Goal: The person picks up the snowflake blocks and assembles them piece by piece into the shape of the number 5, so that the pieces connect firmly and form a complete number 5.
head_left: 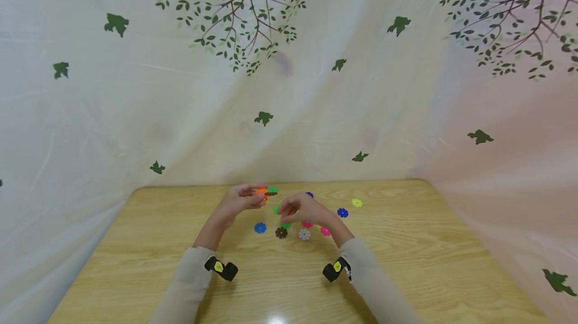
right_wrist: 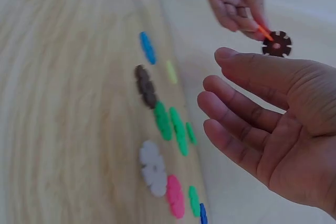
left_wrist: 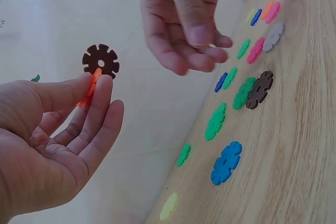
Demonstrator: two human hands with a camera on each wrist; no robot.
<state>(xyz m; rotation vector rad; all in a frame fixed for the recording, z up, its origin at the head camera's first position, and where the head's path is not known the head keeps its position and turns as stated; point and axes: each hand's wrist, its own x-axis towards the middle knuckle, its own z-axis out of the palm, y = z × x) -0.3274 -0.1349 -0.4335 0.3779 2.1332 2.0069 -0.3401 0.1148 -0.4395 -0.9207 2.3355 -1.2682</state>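
Observation:
My left hand (head_left: 238,200) pinches an orange notched disc (left_wrist: 90,88) between thumb and fingers, up off the table. Slotted into it at an angle is a dark brown flower-shaped disc (left_wrist: 107,56), which sticks out beyond the fingertips. My right hand (right_wrist: 273,124) is beside it with loosely bent fingers and an empty palm, a small gap from the joined pair. Below the hands lie a blue disc (head_left: 260,227), another brown disc (head_left: 281,232), a grey disc (head_left: 304,234) and several green discs, one of them (left_wrist: 216,121) near the blue one.
Pink discs, one (head_left: 325,231) under the right wrist, lie on the wooden table (head_left: 406,264). Farther right are a dark blue disc (head_left: 342,212) and a yellow disc (head_left: 356,203). A pale curtain (head_left: 307,133) with leaf prints hangs behind the table's back edge.

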